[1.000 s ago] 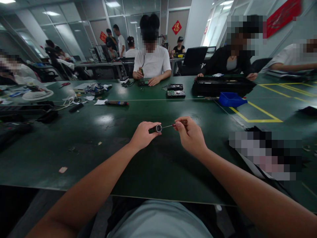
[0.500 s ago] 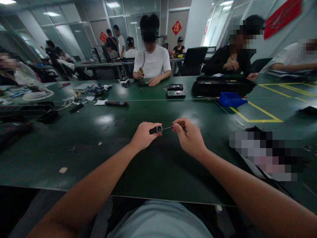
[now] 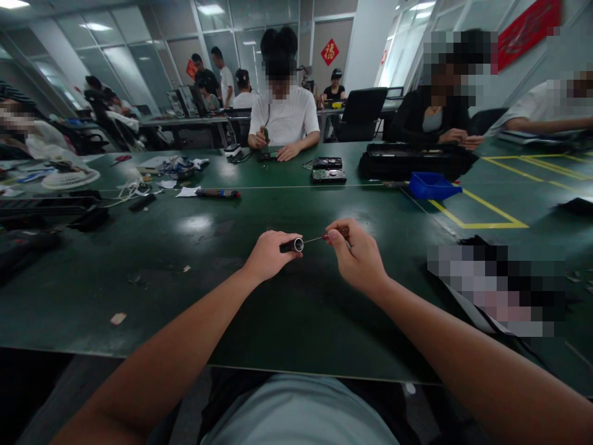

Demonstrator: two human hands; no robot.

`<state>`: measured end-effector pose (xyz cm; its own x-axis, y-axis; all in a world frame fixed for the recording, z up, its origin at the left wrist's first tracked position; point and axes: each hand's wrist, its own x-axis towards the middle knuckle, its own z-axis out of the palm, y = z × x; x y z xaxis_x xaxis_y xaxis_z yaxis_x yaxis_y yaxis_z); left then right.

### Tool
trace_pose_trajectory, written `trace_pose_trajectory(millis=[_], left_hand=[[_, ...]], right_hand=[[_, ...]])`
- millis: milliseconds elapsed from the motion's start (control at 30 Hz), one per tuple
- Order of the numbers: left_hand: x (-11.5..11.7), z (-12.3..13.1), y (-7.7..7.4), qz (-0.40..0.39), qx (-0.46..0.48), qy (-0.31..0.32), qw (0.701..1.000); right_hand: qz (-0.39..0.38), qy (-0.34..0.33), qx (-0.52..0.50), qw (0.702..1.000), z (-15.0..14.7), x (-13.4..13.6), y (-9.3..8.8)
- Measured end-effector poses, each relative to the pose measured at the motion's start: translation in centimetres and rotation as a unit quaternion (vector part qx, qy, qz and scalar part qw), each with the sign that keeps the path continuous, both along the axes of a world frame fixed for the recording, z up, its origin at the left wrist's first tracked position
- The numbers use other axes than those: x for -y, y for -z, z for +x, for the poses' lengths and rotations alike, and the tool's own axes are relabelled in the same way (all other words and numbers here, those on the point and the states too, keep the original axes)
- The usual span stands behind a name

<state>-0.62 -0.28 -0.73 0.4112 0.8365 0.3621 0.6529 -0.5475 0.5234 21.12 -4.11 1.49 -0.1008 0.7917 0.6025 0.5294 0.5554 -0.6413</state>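
Note:
In the head view my left hand (image 3: 270, 258) is closed around a short black cylinder (image 3: 288, 246), its silver-rimmed round end facing right and toward me. What lies inside that end is too small to make out. My right hand (image 3: 356, 253) grips a screwdriver (image 3: 341, 233) by its reddish handle, thumb and fingers wrapped over it. The thin metal shaft points left, its tip at or just beside the rim of the cylinder; whether it touches, I cannot tell. Both hands are above the dark green table (image 3: 278, 327).
Beyond my hands lie a dark pen-shaped tool (image 3: 218, 193), hard drives (image 3: 328, 176), a blue bin (image 3: 433, 186) and a long black casing (image 3: 417, 162). Clutter and a white fan (image 3: 70, 177) stand at left. A person (image 3: 283, 117) works opposite; a blurred-out object (image 3: 498, 290) lies at right.
My right hand has shifted slightly right with the screwdriver, and the cylinder's end sits a touch lower. The person in black at the right has moved their hands together.

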Motion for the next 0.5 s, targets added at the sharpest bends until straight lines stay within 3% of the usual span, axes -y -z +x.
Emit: trace_pose_trajectory(millis=[500], left_hand=[[-0.23,-0.09,0.05,-0.028,-0.019,0.002,0.999]], right_hand=[[-0.019,0.057,0.049,0.997,0.18,-0.54,-0.39]])
